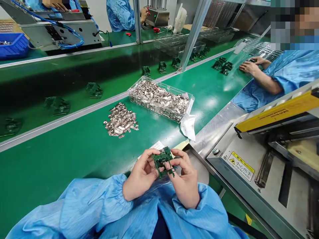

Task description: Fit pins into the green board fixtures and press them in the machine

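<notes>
A dark green plastic frame-like part [163, 159] with openings and prongs is held up between my two hands, close to my body. My left hand [143, 174] grips its left side between thumb and fingers. On the other side, my right hand [184, 176] pinches the part's right edge, thumb and fingertips near its middle. Any small piece under my fingertips is too hidden to make out. Beyond my hands lies a loose pile of small metal pieces [121, 120] on the green table [82, 146]. Behind it stands a clear plastic tray [185, 118] full of similar pieces.
A crumpled white tissue [188, 127] lies by the tray. At the right stands a machine [221, 156] with a yellow bar. A co-worker's hands [251, 66] are near several green parts [225, 66]. More green parts [94, 90] sit beyond the metal rail [67, 114].
</notes>
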The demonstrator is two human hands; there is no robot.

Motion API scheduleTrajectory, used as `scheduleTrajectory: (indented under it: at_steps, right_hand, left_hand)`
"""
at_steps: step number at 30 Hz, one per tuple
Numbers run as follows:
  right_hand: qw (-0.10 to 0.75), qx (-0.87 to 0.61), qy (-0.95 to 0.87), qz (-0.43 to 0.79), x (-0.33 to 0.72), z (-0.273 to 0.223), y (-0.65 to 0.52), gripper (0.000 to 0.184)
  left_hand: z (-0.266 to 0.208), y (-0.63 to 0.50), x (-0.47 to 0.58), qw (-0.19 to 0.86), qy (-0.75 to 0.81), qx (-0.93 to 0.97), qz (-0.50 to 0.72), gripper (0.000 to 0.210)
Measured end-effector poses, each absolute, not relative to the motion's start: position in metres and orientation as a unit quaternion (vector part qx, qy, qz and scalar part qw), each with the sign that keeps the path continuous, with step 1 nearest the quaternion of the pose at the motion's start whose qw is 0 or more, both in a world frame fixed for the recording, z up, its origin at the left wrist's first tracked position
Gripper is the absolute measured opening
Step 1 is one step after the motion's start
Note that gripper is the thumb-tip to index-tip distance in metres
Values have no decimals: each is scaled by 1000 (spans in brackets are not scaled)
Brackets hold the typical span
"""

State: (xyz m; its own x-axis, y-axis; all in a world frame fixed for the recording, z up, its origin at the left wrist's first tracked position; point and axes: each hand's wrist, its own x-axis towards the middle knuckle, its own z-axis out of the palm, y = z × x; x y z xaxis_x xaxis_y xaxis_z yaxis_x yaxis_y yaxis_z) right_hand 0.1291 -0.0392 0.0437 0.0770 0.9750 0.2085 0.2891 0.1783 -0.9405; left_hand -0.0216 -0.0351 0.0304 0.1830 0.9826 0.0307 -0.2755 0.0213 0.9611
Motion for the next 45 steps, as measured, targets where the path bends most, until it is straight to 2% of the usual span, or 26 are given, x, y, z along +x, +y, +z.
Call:
scheduleTrajectory:
  at_steps: [6,11,16,30,40,45]
  right_hand:
    - [508,-543,-563,361,123,44,-40,16]
    - [507,-530,-501,460,122,43,-43,15]
    - [542,-514,-441,497,121,39,-43,17]
    - [634,-512,-392,426,104,30,-57,6]
    - [628,-519,-360,456,102,25,-57,16]
    - [620,-524,-347,470,104,26,-59,15]
  left_hand:
    - [24,-38,-22,547,422,521,502,24]
    - [24,-41,-23,506,470,529,493,23]
    - [25,-41,-22,498,463,545,491,24]
    - [28,-49,-15,473,498,537,490,26]
    - [29,-47,-13,465,484,532,516,28]
    - [32,-44,-13,463,463,543,526,38]
